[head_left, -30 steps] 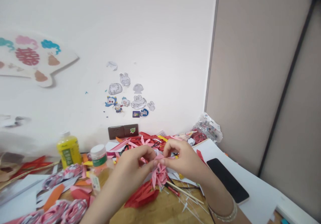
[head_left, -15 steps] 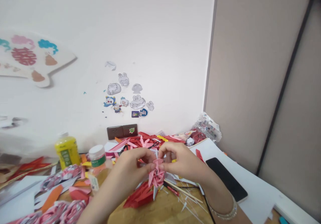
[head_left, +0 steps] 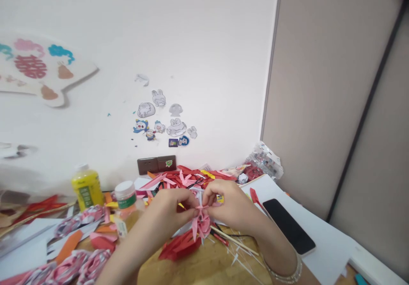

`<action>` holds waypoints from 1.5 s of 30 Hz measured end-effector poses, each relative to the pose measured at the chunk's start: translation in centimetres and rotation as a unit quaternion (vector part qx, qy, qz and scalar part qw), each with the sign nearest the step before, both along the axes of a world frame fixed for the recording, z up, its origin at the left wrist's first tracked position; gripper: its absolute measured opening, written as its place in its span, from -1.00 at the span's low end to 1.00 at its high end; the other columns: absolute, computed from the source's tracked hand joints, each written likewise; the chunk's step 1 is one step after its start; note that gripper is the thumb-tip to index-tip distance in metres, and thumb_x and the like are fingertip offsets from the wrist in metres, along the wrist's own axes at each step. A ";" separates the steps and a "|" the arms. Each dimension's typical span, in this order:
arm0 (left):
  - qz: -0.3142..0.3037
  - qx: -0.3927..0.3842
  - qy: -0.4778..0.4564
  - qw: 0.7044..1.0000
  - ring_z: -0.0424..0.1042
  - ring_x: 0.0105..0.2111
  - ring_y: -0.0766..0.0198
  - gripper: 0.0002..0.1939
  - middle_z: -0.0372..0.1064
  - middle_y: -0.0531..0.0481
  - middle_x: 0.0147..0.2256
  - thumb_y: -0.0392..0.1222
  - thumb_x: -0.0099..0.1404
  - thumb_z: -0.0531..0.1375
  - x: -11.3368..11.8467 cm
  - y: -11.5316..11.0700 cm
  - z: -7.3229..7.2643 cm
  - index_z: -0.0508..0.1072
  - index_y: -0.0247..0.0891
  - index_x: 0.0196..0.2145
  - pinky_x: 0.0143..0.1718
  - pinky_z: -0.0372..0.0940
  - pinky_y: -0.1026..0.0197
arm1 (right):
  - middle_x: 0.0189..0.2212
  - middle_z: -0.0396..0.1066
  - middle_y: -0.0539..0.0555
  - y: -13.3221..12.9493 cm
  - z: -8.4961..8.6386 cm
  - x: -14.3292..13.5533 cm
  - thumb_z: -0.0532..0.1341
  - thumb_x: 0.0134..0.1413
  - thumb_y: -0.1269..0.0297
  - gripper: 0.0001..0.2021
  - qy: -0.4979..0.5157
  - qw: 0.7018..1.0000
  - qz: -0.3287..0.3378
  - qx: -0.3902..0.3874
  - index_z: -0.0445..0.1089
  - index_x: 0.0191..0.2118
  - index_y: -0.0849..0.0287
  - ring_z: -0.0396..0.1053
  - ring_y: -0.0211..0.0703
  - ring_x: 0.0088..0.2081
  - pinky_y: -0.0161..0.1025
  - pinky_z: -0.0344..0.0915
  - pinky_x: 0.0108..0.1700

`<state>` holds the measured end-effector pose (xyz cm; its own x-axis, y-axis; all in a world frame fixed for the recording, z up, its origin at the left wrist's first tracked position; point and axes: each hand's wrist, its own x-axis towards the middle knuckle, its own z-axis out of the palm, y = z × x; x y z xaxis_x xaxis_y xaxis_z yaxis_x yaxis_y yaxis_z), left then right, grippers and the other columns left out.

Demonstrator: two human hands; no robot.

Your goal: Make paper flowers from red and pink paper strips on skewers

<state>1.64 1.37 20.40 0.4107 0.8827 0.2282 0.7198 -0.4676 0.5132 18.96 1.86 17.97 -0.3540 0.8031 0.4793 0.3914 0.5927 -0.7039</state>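
A cluster of folded pink paper point(head_left: 201, 226) is held up over the wooden board point(head_left: 172, 272) between both hands. My left hand point(head_left: 179, 208) pinches its upper left side with thumb and fingers. On the other side my right hand point(head_left: 223, 202), with a bracelet at the wrist, pinches the paper's top edge; its fingertips are curled in. Just below the cluster lies a pile of red folded paper point(head_left: 180, 246). Thin wooden sticks point(head_left: 234, 240) and white strands rest on the board to the right.
At the left stand a yellow bottle point(head_left: 87, 189) and a white-lidded jar point(head_left: 125, 194). Braided pink-and-grey cord point(head_left: 75, 268) lies in front of them. A black phone point(head_left: 289, 226) rests on white paper point(head_left: 335, 251) at the right. Red and pink scraps point(head_left: 188, 177) line the wall.
Both hands stay on the pink paper. Its raised top piece has tipped down flatter between the fingertips. The view has shifted slightly.
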 end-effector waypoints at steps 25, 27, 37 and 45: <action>-0.105 -0.182 -0.243 0.947 0.38 -0.45 0.29 -0.75 0.40 0.05 -0.47 -0.04 0.10 0.24 -1.8 1.8 -1.5 0.43 -0.26 -0.33 -0.41 0.25 0.28 | -0.54 0.34 -0.09 -0.4 0.3 0.3 0.27 -0.14 0.51 -0.89 -0.007 0.999 0.041 -0.025 0.39 -0.47 0.16 0.23 -0.33 -0.52 -0.40 0.12 -0.49; -0.110 -0.226 -0.314 0.916 0.36 -0.50 0.30 -0.62 0.36 0.07 -0.54 0.11 0.12 0.21 -2.1 2.3 -1.9 0.42 -0.28 -0.30 -0.44 0.23 0.28 | -0.50 0.36 -0.08 -0.4 0.4 0.2 0.28 -0.15 0.53 -0.87 0.019 0.998 0.059 -0.013 0.39 -0.47 0.16 0.25 -0.32 -0.49 -0.39 0.16 -0.44; -0.149 -0.288 -0.403 0.856 0.14 -0.56 0.45 -0.60 0.13 0.17 -0.54 0.08 0.02 0.32 -0.7 3.1 -3.8 0.28 -0.28 -0.48 -0.52 0.07 0.36 | -0.46 0.41 -0.07 -0.5 0.3 -0.5 0.30 -0.10 0.54 -0.86 0.039 0.994 0.030 0.099 0.41 -0.47 0.14 0.35 -0.27 -0.36 -0.34 0.23 -0.26; -0.110 -0.223 -0.419 0.873 0.21 -0.52 0.39 -0.61 0.17 0.14 -0.53 0.10 0.04 0.29 -0.4 2.8 -3.0 0.27 -0.26 -0.49 -0.48 0.15 0.31 | -0.47 0.48 0.02 -0.2 0.4 0.2 0.25 0.06 0.41 -0.92 0.048 0.978 0.069 0.193 0.47 -0.41 0.14 0.38 -0.20 -0.37 -0.25 0.29 -0.24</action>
